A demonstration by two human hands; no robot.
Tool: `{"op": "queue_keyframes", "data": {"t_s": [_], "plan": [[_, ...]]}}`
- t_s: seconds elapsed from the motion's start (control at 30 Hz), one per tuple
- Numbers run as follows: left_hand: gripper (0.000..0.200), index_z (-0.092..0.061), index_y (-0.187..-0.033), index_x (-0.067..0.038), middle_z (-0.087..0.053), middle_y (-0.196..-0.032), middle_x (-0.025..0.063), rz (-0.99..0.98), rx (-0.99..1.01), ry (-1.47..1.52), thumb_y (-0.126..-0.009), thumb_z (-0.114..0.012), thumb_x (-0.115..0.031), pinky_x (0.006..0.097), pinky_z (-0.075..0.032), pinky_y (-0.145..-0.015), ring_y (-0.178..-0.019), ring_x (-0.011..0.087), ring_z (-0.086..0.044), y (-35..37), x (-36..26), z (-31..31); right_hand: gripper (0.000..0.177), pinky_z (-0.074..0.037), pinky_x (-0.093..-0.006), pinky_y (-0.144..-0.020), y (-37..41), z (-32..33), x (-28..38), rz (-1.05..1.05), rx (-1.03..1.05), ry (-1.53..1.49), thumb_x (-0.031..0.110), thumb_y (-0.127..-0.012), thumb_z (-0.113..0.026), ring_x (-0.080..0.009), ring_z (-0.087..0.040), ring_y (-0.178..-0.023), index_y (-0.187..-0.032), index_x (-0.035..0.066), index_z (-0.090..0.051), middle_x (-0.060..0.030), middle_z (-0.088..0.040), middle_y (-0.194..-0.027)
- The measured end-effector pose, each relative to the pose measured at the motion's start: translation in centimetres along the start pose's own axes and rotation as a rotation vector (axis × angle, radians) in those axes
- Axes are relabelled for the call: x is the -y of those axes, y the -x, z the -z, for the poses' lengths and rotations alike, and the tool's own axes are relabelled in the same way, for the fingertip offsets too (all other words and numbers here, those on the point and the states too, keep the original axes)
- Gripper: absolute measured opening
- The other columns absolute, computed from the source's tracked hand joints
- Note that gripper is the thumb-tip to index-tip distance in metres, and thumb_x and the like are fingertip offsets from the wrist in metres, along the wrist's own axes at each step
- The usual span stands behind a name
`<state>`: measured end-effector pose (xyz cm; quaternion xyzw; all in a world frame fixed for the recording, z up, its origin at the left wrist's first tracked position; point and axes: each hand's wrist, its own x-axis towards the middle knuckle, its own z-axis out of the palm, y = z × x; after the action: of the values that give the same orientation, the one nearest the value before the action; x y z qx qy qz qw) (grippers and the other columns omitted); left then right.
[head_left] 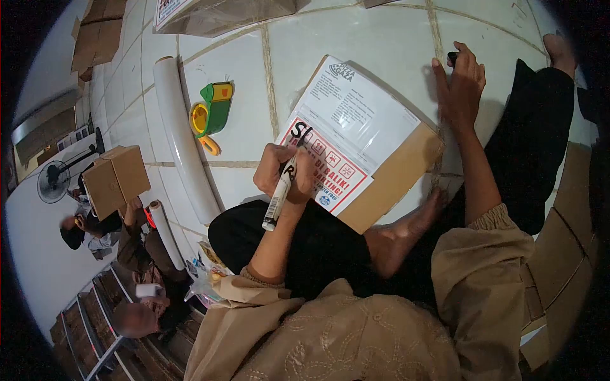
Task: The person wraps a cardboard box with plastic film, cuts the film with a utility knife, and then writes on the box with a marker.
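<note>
My left hand [287, 170] is closed around a white marker [277, 197], its tip on the printed label [330, 166]. Bold black handwritten strokes show on that label, partly covered by my fingers. The label, with red print and handling icons, lies on a flat cardboard box [406, 155] resting tilted on the floor. A white printed sheet [352, 105] under clear plastic sits beside it on the box. My right hand [462, 86] hovers past the box's right edge, holding a small black marker cap [452, 57] between its fingers.
A green-and-yellow tape dispenser [218, 111] and a long roll of clear wrap [184, 143] lie on the tiled floor [244, 57]. Another box [229, 16] stands ahead. At left, a person holds up a carton [117, 181] near a fan [56, 180]. Flattened cardboard [559, 254] lies right.
</note>
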<state>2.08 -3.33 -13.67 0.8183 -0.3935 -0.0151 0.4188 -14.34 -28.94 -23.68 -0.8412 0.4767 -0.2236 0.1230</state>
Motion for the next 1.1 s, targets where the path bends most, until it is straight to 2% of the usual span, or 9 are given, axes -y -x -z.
{"op": "queue_keyframes", "data": {"t_s": [0.07,0.17,0.6,0.67,0.7,0.77,0.93,1.1], "plan": [[0.011,-0.054,-0.071,0.003,-0.055,-0.063,0.008,-0.079,0.001,-0.016,-0.073,-0.063,-0.002,0.0216,-0.04,-0.053,-0.055,0.0089,-0.049,0.0,0.1,0.2,0.048,-0.018,-0.0527,-0.104,0.0,0.0,0.1,-0.007,-0.002,0.017,0.04,-0.088,-0.051,-0.0262,-0.045,-0.116,-0.112,-0.001,-0.048,-0.0123,-0.046,-0.125],[0.012,-0.053,-0.069,0.003,-0.055,-0.062,0.0089,-0.03,-0.055,0.051,-0.073,-0.062,-0.002,0.0224,-0.04,-0.052,-0.054,0.0105,-0.05,0.2,0.4,-0.3,0.047,-0.019,-0.0524,-0.104,0.0,0.3,0.1,0.002,0.012,0.0,0.039,-0.087,-0.052,-0.0259,-0.044,-0.117,-0.111,-0.001,-0.049,-0.0116,-0.046,-0.125],[0.009,-0.053,-0.068,0.003,-0.056,-0.063,0.0116,-0.033,-0.001,0.016,-0.071,-0.06,-0.001,0.0245,-0.04,-0.053,-0.055,0.0123,-0.051,0.5,-0.1,0.2,0.045,-0.02,-0.0529,-0.103,0.0,0.0,0.1,0.013,-0.004,0.04,0.038,-0.087,-0.053,-0.0263,-0.046,-0.116,-0.11,-0.001,-0.05,-0.0112,-0.046,-0.126],[0.01,-0.052,-0.068,0.002,-0.055,-0.061,0.0105,0.15,-0.05,0.273,-0.072,-0.061,-0.001,0.0247,-0.039,-0.054,-0.056,0.0126,-0.049,0.4,-0.3,0.4,0.044,-0.02,-0.0519,-0.103,0.0,0.0,0.3,-0.011,-0.028,0.043,0.038,-0.086,-0.053,-0.0259,-0.045,-0.116,-0.109,0.0,-0.051,-0.011,-0.046,-0.125],[0.01,-0.052,-0.068,0.002,-0.055,-0.061,0.0105,0.149,-0.046,0.274,-0.072,-0.061,-0.001,0.0247,-0.039,-0.054,-0.056,0.0126,-0.049,0.5,-0.3,0.3,0.044,-0.02,-0.0519,-0.103,0.0,0.0,0.2,-0.016,-0.029,0.044,0.038,-0.086,-0.053,-0.0259,-0.045,-0.116,-0.109,0.0,-0.051,-0.011,-0.046,-0.125],[0.012,-0.05,-0.068,0.002,-0.054,-0.061,0.0086,0.087,-0.029,0.209,-0.072,-0.061,0.0,0.0239,-0.037,-0.055,-0.056,0.0118,-0.047,1.0,-0.4,0.0,0.044,-0.02,-0.0509,-0.104,0.0,-0.2,-0.1,0.041,-0.036,0.081,0.038,-0.087,-0.052,-0.0253,-0.045,-0.116,-0.11,0.0,-0.051,-0.0109,-0.046,-0.125],[0.01,-0.054,-0.071,0.004,-0.057,-0.063,0.0126,-0.049,0.036,0.122,-0.072,-0.062,-0.001,0.0253,-0.041,-0.055,-0.055,0.0142,-0.051,0.7,-0.6,-0.4,0.046,-0.02,-0.0517,-0.103,0.1,-0.1,0.0,0.032,-0.025,0.06,0.04,-0.087,-0.051,-0.026,-0.045,-0.116,-0.11,0.001,-0.05,-0.0109,-0.046,-0.125],[0.011,-0.053,-0.07,0.004,-0.056,-0.062,0.0124,-0.074,-0.001,0.047,-0.071,-0.062,-0.002,0.0237,-0.04,-0.051,-0.052,0.0133,-0.05,0.5,-0.3,-0.7,0.046,-0.02,-0.0526,-0.103,0.2,-0.3,-0.1,0.054,-0.073,0.04,0.04,-0.087,-0.051,-0.0266,-0.046,-0.115,-0.111,0.0,-0.05,-0.0115,-0.045,-0.125]]}}
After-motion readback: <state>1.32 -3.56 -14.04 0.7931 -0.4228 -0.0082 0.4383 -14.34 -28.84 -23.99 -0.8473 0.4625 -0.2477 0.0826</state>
